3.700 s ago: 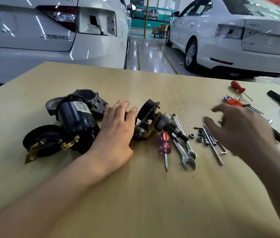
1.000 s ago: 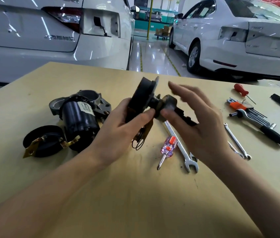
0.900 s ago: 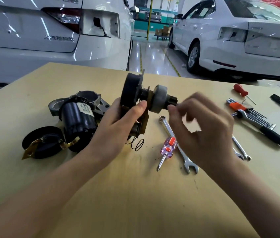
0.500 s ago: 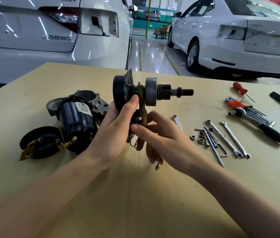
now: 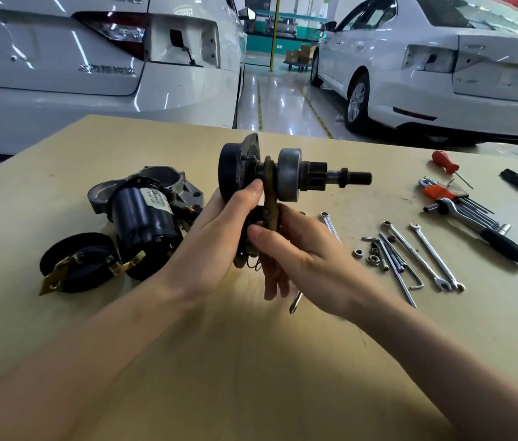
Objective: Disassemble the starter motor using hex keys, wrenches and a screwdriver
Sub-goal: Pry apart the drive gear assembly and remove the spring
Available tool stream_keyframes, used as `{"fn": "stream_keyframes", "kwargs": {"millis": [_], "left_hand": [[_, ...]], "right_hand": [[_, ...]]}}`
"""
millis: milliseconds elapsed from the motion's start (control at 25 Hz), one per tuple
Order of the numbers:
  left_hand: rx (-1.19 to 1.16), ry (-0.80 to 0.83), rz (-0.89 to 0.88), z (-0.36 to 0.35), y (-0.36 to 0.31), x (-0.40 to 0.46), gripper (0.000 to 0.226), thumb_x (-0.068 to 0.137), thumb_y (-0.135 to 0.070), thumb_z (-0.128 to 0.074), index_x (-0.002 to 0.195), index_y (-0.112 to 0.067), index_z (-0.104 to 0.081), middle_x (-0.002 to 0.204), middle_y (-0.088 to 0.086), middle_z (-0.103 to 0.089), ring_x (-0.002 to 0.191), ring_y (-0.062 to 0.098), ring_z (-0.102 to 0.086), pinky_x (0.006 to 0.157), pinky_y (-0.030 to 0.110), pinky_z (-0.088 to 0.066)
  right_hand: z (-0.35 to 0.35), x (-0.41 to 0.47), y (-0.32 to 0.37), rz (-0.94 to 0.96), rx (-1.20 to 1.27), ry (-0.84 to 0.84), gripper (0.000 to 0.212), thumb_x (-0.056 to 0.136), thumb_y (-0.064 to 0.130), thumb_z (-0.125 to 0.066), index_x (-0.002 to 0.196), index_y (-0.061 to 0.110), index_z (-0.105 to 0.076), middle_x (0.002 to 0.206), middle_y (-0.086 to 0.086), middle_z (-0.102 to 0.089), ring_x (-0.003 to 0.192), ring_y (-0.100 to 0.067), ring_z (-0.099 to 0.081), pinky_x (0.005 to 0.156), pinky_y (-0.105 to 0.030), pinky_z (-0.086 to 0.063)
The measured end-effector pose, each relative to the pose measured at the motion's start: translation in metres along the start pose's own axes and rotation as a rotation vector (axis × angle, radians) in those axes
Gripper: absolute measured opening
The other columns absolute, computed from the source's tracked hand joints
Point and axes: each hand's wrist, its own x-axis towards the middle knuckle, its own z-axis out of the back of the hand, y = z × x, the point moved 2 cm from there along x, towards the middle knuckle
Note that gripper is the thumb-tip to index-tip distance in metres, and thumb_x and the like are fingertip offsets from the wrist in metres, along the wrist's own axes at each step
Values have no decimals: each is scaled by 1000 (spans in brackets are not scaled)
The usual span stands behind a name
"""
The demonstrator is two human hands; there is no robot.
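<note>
Aloft: drive assembly (image 5: 286, 178), both hands' grip.

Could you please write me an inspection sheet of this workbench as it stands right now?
Surface: tan wooden table, scuffed.
Job's things: drive shaft assembly held above the table, shaft pointing right; motor housing lying at left; black end cap with brass tabs beside it.
Clutter: loose nuts, spanners, hex key set, red screwdriver, all lying at right.
Grippers: left hand grips the assembly's black end; right hand pinches the brass lever with thumb and fingers.
Cables: nothing seen.
Surroundings: two white cars on a glossy workshop floor.
</note>
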Motion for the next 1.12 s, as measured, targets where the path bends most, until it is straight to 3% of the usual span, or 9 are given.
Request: {"fn": "stream_keyframes", "kwargs": {"millis": [120, 360, 440, 560, 680, 760, 840, 1000, 1120], "left_hand": [[16, -7, -29, -3, 4, 0, 42, 90, -46, -43, 110, -11, -55, 74, -14, -69, 68, 0, -67, 55, 9, -47], [-1, -43, 49, 1, 5, 0, 41, 92, -49, -45, 98, -12, -60, 61, -6, -64, 54, 4, -61, 46, 14, -44], [63, 17, 70, 5, 2, 3, 49, 87, -60, -46, 98, -14, -62, 67, -3, -66, 61, 7, -63, 54, 17, -48], [86, 123, 59, 11, 4, 8, 70, 80, -75, -43, 112, -16, -63, 94, 6, -71, 85, 19, -68, 79, 37, -49], [-3, 203, -6, 12, 5, 13, 67, 83, -71, -36, 120, -23, -63, 114, 11, -68, 105, 31, -64, 93, 53, -45], [-37, 214, -33, 13, 3, 17, 53, 86, -62, -42, 110, -25, -70, 106, 9, -72, 99, 26, -68, 88, 41, -52], [-60, 217, -39, 15, 0, 19, 40, 84, -56, -48, 99, -30, -75, 94, 2, -74, 86, 18, -71, 73, 26, -55], [-105, 228, -34, 22, 2, 20, 43, 85, -49, -54, 110, -18, -71, 107, 12, -71, 96, 27, -69, 78, 31, -55], [-140, 223, -30, 22, 2, 19, 37, 89, -42, -55, 111, -17, -71, 110, 15, -70, 99, 29, -67, 79, 33, -55]], "right_hand": [[1, 1, -4, -23, 29, -95, 39, 97, 44, -44, 74, 16, -57, 54, -7, -57, 42, -22, -57, 42, -28, -42], [-1, 2, -1, 19, 114, -122, 38, 99, 32, -47, 70, 12, -62, 52, -5, -58, 38, -14, -48, 41, -18, -36], [2, 2, -1, -4, 128, -95, 39, 99, 32, -46, 68, 13, -61, 51, -4, -58, 38, -14, -46, 42, -18, -37], [14, 1, 0, -19, 89, -82, 41, 98, 38, -46, 68, 14, -61, 53, -4, -59, 42, -16, -49, 43, -21, -39], [28, -2, 1, -8, 14, -68, 50, 90, 46, -46, 85, -1, -64, 73, -25, -64, 61, -42, -55, 55, -42, -43], [34, -3, 2, -7, 27, -22, 59, 90, 49, -44, 94, -7, -62, 88, -40, -56, 77, -54, -54, 67, -59, -43], [36, -3, -1, -34, 73, 20, 65, 91, 52, -42, 98, -10, -59, 91, -45, -49, 81, -58, -50, 72, -63, -41], [40, 3, -12, -146, 220, 95, 71, 89, 57, -37, 104, -10, -57, 102, -40, -53, 91, -59, -51, 85, -58, -46], [49, 4, -10, -160, 418, 99, 35, 86, 39, -52, 86, 10, -71, 82, -17, -62, 72, -33, -56, 61, -32, -48]]}}
